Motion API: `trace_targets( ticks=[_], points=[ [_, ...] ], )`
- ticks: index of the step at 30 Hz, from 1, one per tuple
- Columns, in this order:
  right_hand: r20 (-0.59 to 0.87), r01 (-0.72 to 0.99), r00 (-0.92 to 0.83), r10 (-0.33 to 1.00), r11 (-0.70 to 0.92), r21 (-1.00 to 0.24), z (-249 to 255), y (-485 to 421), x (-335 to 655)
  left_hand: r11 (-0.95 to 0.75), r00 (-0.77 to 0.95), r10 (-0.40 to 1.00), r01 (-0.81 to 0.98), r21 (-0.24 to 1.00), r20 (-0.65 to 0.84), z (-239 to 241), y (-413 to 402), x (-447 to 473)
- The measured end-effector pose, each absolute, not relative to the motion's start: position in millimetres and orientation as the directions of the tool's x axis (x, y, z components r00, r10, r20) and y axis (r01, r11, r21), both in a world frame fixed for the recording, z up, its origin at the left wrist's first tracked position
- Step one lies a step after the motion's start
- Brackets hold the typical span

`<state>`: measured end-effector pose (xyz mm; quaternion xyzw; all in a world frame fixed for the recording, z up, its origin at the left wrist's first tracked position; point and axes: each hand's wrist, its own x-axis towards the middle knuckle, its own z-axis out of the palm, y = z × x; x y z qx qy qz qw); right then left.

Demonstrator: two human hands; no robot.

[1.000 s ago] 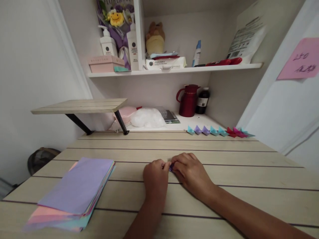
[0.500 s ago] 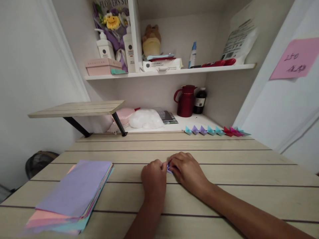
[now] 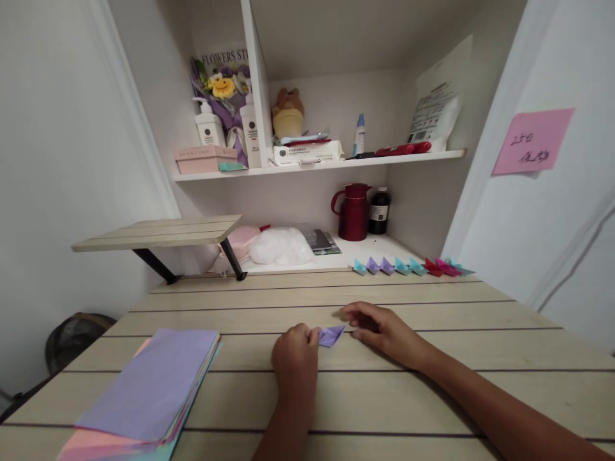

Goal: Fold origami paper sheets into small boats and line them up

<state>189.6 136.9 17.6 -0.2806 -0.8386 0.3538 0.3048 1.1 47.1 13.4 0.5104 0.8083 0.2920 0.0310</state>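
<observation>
A small purple folded paper boat point(image 3: 331, 336) is pinched at its left end by my left hand point(image 3: 296, 352), just above the table. My fingers cover that end of it. To its right, my right hand point(image 3: 379, 330) is open, thumb and fingers apart, with a small gap between it and the boat. At the table's far edge stands a row of several folded paper boats point(image 3: 402, 266) in light blue, purple, red and magenta. A stack of coloured paper sheets point(image 3: 148, 384), purple on top, lies to the left of my left hand.
A raised wooden shelf point(image 3: 158, 234) on black legs stands at the back left. Behind the table are a dark red jug point(image 3: 354, 212), a dark bottle point(image 3: 379, 211) and a white plastic bag point(image 3: 281, 246). A cabinet shelf point(image 3: 317, 167) runs above.
My right hand has let go of the paper boat and moved off to the right, its fingers opening. My left hand keeps hold. The camera view has tilted up somewhat.
</observation>
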Motion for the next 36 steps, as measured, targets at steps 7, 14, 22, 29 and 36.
trace_targets(
  ticks=[7, 14, 22, 29, 36],
  points=[
    [0.351, 0.296, -0.682, 0.641, 0.681, -0.669, 23, 125, 181, 0.201, -0.447, 0.857, 0.748, 0.633, 0.257, 12, 45, -2],
    [0.345, 0.272, -0.748, 0.567, 0.736, -0.621, 23, 118, 184, 0.161, -0.457, 0.856, 0.680, 0.715, 0.242, 14, 45, -3],
    [0.362, 0.243, -0.818, 0.446, 0.840, -0.485, 25, 109, 179, 0.062, -0.503, 0.817, 0.562, 0.825, 0.282, 5, 48, -6],
    [0.326, 0.357, -0.805, 0.495, 0.844, -0.400, 16, 112, 171, 0.053, -0.501, 0.819, 0.550, 0.834, 0.278, 7, 47, -6],
    [0.334, 0.462, -0.754, 0.565, 0.819, -0.341, 18, 111, 169, -0.063, -0.367, 0.861, 0.611, 0.789, 0.353, 2, 49, -8]
  ],
)
